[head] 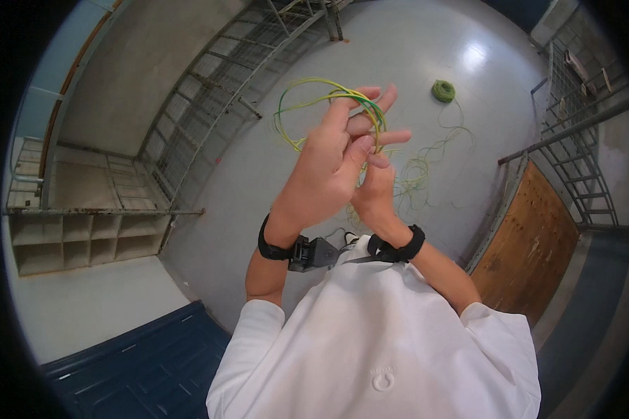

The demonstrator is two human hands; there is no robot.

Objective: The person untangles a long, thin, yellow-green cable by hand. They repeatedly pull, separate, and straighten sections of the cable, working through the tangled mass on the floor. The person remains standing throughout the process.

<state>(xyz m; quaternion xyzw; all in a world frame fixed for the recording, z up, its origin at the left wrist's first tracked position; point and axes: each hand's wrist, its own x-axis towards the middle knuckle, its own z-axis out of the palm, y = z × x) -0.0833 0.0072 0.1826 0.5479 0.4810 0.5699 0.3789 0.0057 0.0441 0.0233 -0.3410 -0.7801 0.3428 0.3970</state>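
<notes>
Loops of thin yellow-green wire (314,81) are looped around the fingers of my left hand (330,162), which is raised in front of my chest. The loops stick out to the left of the fingers. Close against it, below and to the right, is my right hand (376,188), its fingertips meeting the left hand at the wire and partly hidden behind it. Loose, tangled strands of similar yellow-green wire (414,175) show beyond the right hand, low over the floor. A wound green coil (443,91) lies farther off on the floor, a thin strand trailing from it.
Metal bed frames with mesh (209,91) line the left side. A metal frame with bars (576,162) and a wooden board (534,246) stand at the right. Cubby shelves (89,238) are at the left, above a dark blue panelled door (147,366).
</notes>
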